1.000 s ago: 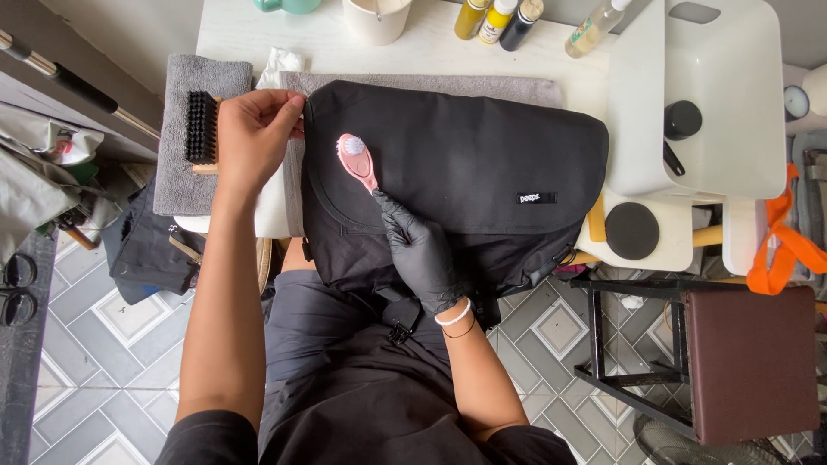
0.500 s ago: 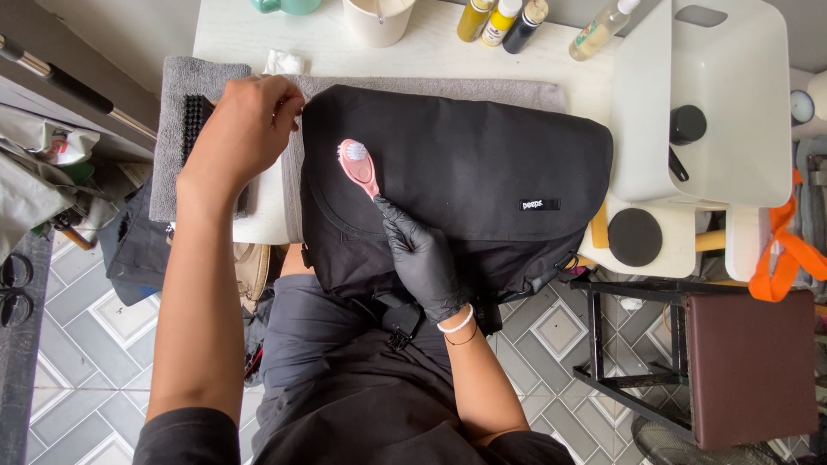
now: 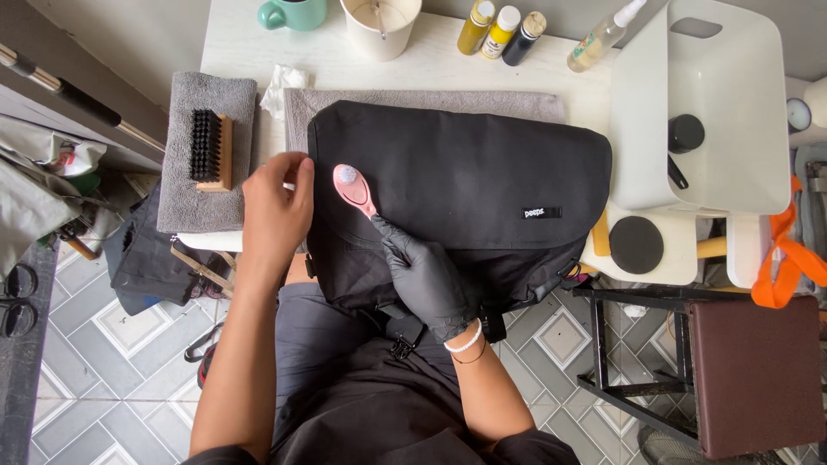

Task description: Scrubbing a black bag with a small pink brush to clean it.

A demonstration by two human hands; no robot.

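A black messenger bag (image 3: 465, 181) lies flap-up on a grey towel on the white table (image 3: 250, 52), its lower part hanging onto my lap. My right hand (image 3: 426, 275), in a black glove, grips the handle of a small pink brush (image 3: 353, 189) whose head rests on the bag's upper left flap. My left hand (image 3: 276, 211), bare, presses against the bag's left edge with its fingers curled at the side.
A wooden brush with black bristles (image 3: 209, 148) lies on a folded grey towel (image 3: 207, 164) at the left. A teal mug (image 3: 293, 13), a white cup (image 3: 381, 26), paint bottles (image 3: 500, 33) and a spray bottle (image 3: 603, 34) stand along the back. A white bin (image 3: 715, 112) sits right, a brown stool (image 3: 749, 370) below it.
My left hand has slid down along the bag's left edge, from the top corner to the middle. The pink brush head stays near the same spot on the flap.
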